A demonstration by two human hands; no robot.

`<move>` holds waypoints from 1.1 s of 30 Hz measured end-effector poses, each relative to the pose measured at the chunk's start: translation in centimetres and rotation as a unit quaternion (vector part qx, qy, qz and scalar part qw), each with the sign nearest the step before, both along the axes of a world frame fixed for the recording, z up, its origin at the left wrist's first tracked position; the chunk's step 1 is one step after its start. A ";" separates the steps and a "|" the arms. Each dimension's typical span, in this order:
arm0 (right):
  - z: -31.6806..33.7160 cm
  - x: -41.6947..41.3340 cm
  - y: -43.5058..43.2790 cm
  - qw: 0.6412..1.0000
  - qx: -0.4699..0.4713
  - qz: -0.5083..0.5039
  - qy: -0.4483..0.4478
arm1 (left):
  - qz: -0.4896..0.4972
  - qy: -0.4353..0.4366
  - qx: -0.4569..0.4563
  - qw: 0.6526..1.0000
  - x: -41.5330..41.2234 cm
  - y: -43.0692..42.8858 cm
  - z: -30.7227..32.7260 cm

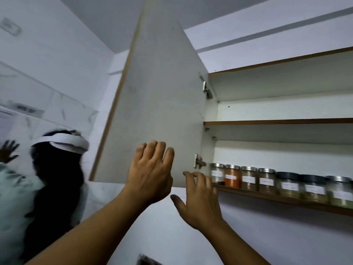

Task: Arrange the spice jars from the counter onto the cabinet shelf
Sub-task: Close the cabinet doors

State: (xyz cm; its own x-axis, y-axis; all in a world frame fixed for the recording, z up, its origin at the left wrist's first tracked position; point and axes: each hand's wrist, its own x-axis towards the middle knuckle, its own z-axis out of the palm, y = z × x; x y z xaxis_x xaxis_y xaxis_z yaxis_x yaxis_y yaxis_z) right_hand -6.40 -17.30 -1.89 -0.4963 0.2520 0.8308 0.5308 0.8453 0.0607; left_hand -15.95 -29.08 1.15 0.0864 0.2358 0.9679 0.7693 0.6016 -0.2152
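Both hands empty, left hand (150,173) straight-fingered at the door (158,111), right hand (200,199) loose by its lower edge, jars (267,180) lined on the bottom shelf (286,199); probably door closing, so push gently, fingers off the hinge side.

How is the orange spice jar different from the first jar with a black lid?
The orange spice jar has a shiny silver lid; the black-lidded jar has a dark one. The orange one holds bright orange powder, the black-lidded one pale yellow-green stuff. The orange jar stands second from left, the other fifth. Both are clear, white-labelled, upright on the bottom shelf.
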 end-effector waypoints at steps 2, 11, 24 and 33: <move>0.1 -3.3 -2.8 0.999 -0.015 0.034 0.005 | 0.050 -0.011 0.017 0.999 -2.1 -3.5 0.1; -0.1 -12.2 -12.5 0.985 -0.088 0.143 0.029 | 0.084 -0.150 0.004 0.985 -7.0 -12.4 -0.9; -1.0 -11.9 -14.2 0.976 -0.071 0.206 0.029 | -0.125 -0.127 -0.020 0.984 -7.9 -13.4 -2.0; -0.7 -6.8 -9.9 0.959 -0.004 0.271 0.083 | -0.250 0.066 -0.050 0.965 -3.9 -11.1 -0.9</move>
State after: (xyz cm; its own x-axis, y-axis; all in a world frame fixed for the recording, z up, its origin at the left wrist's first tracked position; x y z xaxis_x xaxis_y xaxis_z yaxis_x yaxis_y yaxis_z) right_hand -13.21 -27.18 -2.57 -0.4176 0.0015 0.9086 0.0147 0.9999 0.0051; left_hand -19.86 -40.15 0.20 0.3353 0.2238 0.9151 0.9196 0.1336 -0.3696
